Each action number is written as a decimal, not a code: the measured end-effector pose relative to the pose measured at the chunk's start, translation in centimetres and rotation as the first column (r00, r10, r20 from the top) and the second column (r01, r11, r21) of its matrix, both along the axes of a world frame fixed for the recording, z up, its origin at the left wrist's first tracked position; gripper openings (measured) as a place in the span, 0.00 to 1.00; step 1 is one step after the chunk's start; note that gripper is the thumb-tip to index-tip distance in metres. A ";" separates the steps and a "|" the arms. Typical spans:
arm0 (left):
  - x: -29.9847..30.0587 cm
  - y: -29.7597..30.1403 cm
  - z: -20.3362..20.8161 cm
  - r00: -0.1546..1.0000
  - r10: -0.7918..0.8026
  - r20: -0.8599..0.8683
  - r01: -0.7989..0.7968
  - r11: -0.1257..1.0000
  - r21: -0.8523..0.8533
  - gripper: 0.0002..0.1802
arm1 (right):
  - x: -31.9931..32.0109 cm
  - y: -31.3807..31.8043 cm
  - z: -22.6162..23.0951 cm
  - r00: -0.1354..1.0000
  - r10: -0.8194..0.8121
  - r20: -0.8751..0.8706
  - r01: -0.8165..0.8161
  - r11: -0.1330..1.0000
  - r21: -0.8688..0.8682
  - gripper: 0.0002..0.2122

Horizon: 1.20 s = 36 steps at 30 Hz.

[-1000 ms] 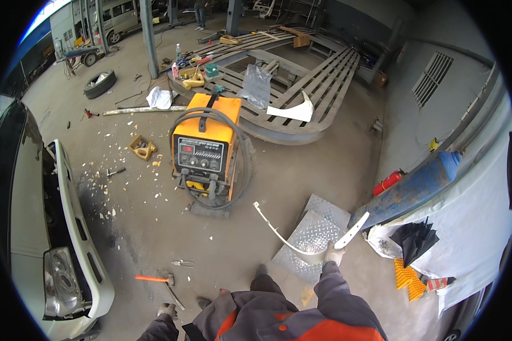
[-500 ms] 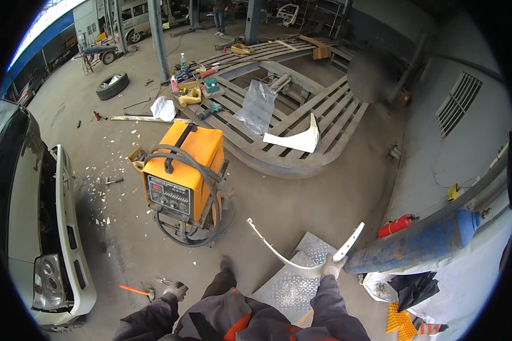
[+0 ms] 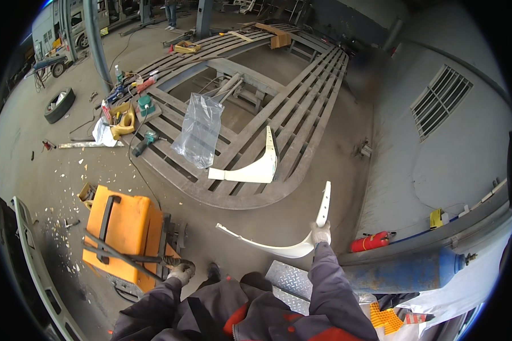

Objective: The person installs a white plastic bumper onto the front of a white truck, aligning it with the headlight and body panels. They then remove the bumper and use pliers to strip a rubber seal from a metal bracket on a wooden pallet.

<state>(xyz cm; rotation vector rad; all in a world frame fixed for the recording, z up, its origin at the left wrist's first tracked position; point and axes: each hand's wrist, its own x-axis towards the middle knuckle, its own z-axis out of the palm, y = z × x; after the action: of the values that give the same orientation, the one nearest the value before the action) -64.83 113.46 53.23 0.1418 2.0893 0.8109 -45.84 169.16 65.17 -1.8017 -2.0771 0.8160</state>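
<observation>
My right hand [image 3: 321, 233], in a pale glove, grips a curved white car-body strip [image 3: 287, 250] with small holes along its upright end. The strip's long thin arm reaches left, above the floor. My left hand [image 3: 181, 274], also gloved, is low beside the yellow-orange welding machine [image 3: 119, 233]. Its fingers are curled, and whatever may be inside them is hidden. Thick dark cables [image 3: 122, 257] lie over the machine near that hand. Ahead of me, a white curved body panel [image 3: 250, 174] rests on a slatted metal frame [image 3: 239, 199].
Clear plastic sheeting [image 3: 199, 128] and a green-and-black drill [image 3: 144, 143] lie on the frame. A tyre [image 3: 60, 106] is on the floor. At right are a blue gas cylinder [image 3: 404, 271] and a red extinguisher [image 3: 370, 242]. Tread plate [image 3: 290, 278] lies near my feet; a white bumper [image 3: 40, 267] is left.
I have moved forward, nearer the metal frame. The welding machine now sits lower left in view, with my left hand beside it. My right hand still carries the strip, now farther forward.
</observation>
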 end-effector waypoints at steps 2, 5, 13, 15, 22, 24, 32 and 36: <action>-3.4 3.4 -2.3 0.987 0.089 -0.135 -0.080 0.994 0.071 0.25 | -5.1 4.1 2.0 0.998 0.054 0.030 -0.054 0.999 0.005 0.48; -7.1 7.9 -2.4 0.985 0.154 -0.071 -0.150 0.987 0.065 0.25 | -10.8 10.8 1.9 0.989 0.117 0.087 -0.115 0.993 -0.025 0.48; -16.4 25.4 0.6 0.855 0.505 0.121 -0.518 0.845 0.130 0.18 | -25.2 29.7 -5.1 0.940 0.310 0.143 -0.307 0.951 -0.044 0.45; -18.0 30.3 1.0 0.832 0.551 0.070 -0.554 0.815 0.168 0.18 | -30.0 31.2 -3.9 0.917 0.377 0.132 -0.352 0.919 -0.178 0.41; -26.4 53.5 8.7 0.968 0.059 -0.245 -0.071 0.997 -0.038 0.33 | -34.8 38.9 -8.8 0.851 0.513 0.116 -0.458 0.831 -0.315 0.41; -28.2 57.6 8.7 0.972 -0.045 -0.229 0.016 0.992 -0.129 0.38 | -35.9 39.9 -9.5 0.828 0.535 0.166 -0.466 0.822 -0.326 0.43; -33.7 67.0 -1.2 0.964 -0.233 -0.128 0.181 0.927 -0.327 0.42 | -36.3 43.3 -8.6 0.776 0.559 0.293 -0.450 0.816 -0.363 0.51; -33.3 67.5 -3.2 0.938 -0.333 -0.100 0.294 0.914 -0.280 0.30 | -37.4 44.9 -8.5 0.798 0.545 0.256 -0.469 0.829 -0.305 0.51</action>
<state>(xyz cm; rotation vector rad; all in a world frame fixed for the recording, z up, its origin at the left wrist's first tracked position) -98.16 180.99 50.03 0.3932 2.2132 0.3342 -83.23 214.05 56.69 -1.5737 -2.8804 0.9634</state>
